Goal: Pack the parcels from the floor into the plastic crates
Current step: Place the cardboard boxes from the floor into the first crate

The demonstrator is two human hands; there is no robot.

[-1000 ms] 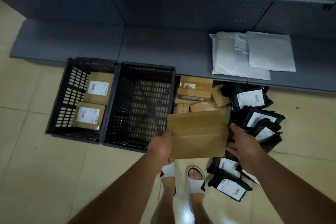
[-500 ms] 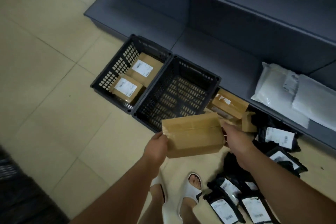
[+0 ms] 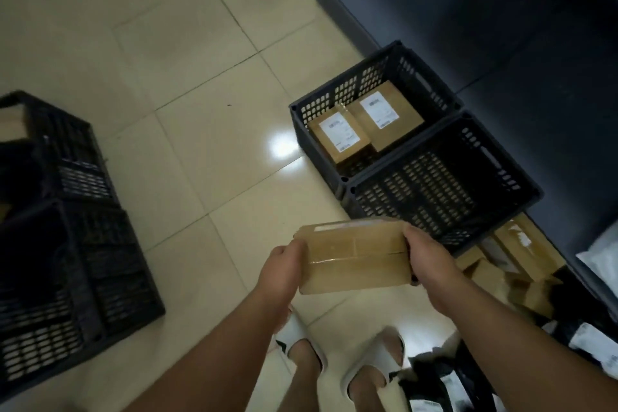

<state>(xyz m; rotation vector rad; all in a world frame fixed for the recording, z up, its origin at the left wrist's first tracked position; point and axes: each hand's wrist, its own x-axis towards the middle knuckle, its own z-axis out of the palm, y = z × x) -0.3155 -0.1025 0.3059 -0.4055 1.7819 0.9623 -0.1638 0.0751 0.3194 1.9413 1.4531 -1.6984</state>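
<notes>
Cardboard parcel (image 3: 356,256) now left of the crates (image 3: 444,177), both hands' fingers (image 3: 413,237) gripping its ends.

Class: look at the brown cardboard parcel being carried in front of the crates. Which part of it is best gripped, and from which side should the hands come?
Grip the brown parcel by its two short ends, coming in from left and right. It is a long, flat box held level, so the left hand and right hand clamp opposite ends, fingers curled round the edges. That probably keeps it balanced for lowering into the empty crate.
</notes>
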